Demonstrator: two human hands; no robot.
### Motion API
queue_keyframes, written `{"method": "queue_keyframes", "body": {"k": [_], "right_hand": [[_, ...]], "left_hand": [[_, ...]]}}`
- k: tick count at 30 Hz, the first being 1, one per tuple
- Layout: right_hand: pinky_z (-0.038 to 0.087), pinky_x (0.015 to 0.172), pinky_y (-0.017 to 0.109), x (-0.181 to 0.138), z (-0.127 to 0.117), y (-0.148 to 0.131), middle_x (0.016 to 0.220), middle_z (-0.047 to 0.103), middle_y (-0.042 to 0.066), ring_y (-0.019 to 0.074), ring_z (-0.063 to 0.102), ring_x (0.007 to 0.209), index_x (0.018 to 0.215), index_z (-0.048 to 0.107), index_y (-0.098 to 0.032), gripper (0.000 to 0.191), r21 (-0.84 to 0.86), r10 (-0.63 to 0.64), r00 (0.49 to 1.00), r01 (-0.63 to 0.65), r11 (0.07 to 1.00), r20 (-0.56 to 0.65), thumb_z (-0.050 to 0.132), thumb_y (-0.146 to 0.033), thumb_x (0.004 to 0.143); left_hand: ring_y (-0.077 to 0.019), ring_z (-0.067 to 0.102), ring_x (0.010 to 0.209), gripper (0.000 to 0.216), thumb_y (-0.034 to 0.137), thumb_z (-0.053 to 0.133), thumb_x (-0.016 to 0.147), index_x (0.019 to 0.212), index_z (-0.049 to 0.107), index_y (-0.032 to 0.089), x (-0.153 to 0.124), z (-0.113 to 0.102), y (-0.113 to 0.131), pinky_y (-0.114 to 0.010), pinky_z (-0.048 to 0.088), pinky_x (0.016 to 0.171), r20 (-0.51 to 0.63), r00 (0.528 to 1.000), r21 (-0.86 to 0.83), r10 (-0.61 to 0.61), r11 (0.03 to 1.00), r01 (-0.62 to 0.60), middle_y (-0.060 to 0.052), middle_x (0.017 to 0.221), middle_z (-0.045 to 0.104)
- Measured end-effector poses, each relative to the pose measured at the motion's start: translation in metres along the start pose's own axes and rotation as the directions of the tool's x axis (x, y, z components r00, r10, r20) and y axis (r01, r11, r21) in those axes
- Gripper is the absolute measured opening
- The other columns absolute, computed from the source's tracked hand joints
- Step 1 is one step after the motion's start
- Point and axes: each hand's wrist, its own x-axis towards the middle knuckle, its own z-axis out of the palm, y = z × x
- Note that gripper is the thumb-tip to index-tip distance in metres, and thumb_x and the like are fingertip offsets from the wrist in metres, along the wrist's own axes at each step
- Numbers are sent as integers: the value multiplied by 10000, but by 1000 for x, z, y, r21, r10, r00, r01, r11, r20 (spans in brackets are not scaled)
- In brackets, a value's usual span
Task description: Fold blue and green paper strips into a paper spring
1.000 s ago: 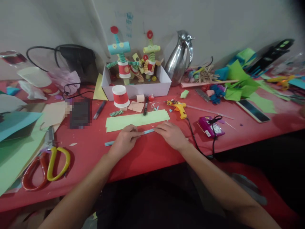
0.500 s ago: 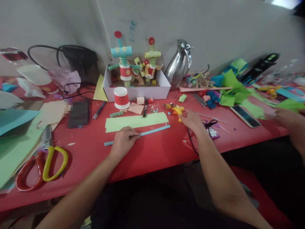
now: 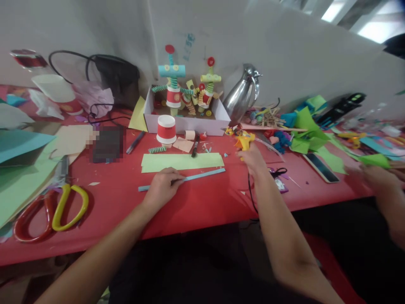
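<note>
My left hand [image 3: 163,186] rests on the red table [image 3: 202,202], fingers closed and pinching down a long blue paper strip [image 3: 205,174] that lies in front of a light green paper sheet [image 3: 182,161]. My right hand [image 3: 255,161] is raised off the table and grips a yellow glue gun [image 3: 244,140], whose black cord [image 3: 250,192] trails down over the table's front edge. The glue gun is blurred by motion.
A white box [image 3: 190,120] with paper robot figures, a red-and-white paper cup [image 3: 166,129] and a steel jug [image 3: 242,93] stand behind. Scissors [image 3: 50,209] lie at left on green paper. Another person's hand [image 3: 376,177] holds green paper at the right, near a phone [image 3: 320,167].
My right hand left the blue strip, reached right to the glue gun, took hold of it and lifted it. My left hand stayed on the strip. The view tilted rightward.
</note>
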Motion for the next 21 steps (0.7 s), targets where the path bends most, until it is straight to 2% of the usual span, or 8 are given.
{"method": "queue_keyframes", "body": {"k": [2, 3, 5, 9, 14, 17, 21], "right_hand": [[507, 649, 256, -27, 0, -9, 956, 670, 36, 136, 650, 755, 1088, 483, -192, 456, 230, -118, 991, 99, 968, 68, 601, -155, 649], [519, 673, 274, -43, -1, -13, 1026, 671, 53, 145, 664, 784, 1117, 467, -201, 475, 288, -157, 982, 121, 950, 105, 616, -180, 667], [520, 652, 278, -75, -2, -18, 1109, 661, 75, 162, 679, 811, 1123, 466, -212, 433, 296, -203, 971, 159, 942, 124, 632, -242, 723], [512, 589, 276, -121, -1, -9, 1000, 690, 56, 154, 670, 706, 1061, 471, -220, 344, 198, -205, 972, 180, 964, 115, 641, -366, 801], [526, 606, 321, -135, 8, 17, 816, 669, 27, 171, 646, 631, 984, 482, -210, 362, 20, -196, 974, 195, 981, 110, 686, -423, 775], [499, 548, 289, -141, 14, 26, 755, 647, -1, 143, 599, 563, 1037, 486, -217, 292, 90, -200, 962, 186, 978, 186, 598, -413, 850], [496, 573, 276, -154, 16, 28, 744, 625, -11, 136, 595, 600, 1060, 489, -212, 276, 152, -220, 941, 185, 971, 256, 605, -364, 861]], "left_hand": [[-157, 639, 779, 171, 146, 629, 807, 882, 758, 229, 0, 1, 0, -294, 535, 728, -14, 1000, -17, -21, 1000, 21, -30, 846, 678], [-156, 640, 773, 165, 156, 633, 807, 877, 759, 234, 0, 1, 0, -294, 536, 725, -19, 999, -23, -33, 999, 33, -27, 845, 678], [-154, 642, 760, 149, 174, 640, 807, 862, 761, 240, 0, 2, -1, -295, 538, 722, -28, 998, -35, -54, 998, 53, -23, 842, 679], [-156, 642, 749, 145, 180, 633, 814, 855, 761, 233, 0, 5, -4, -299, 537, 715, -34, 998, -37, -57, 998, 56, -23, 827, 679], [-160, 637, 758, 167, 162, 614, 818, 847, 760, 239, 0, 6, -4, -301, 525, 709, -40, 999, -23, -29, 999, 28, -26, 823, 684], [-159, 636, 756, 178, 157, 608, 818, 847, 760, 245, 0, 5, -4, -303, 523, 711, -33, 999, -33, -26, 999, 25, -25, 825, 686], [-159, 633, 750, 187, 138, 614, 804, 849, 761, 244, 1, 5, -3, -300, 515, 704, -26, 999, -26, -48, 999, 47, -21, 822, 686]]}}
